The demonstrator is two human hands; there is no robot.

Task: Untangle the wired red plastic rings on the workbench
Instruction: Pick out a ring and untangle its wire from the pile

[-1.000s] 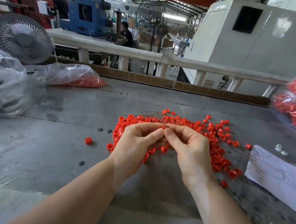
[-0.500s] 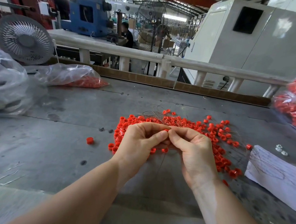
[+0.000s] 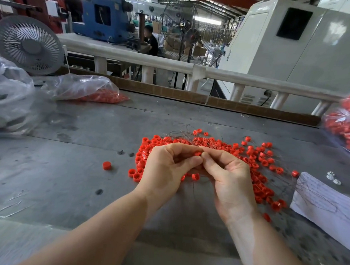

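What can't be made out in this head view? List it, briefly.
- Head view: what the left hand and right hand grip beyond one red ring; curled fingers hide it.
- Wires in the ring pile: too thin to trace.
- Bag of red parts: cut by the right edge.
- Writing on the paper: too small.
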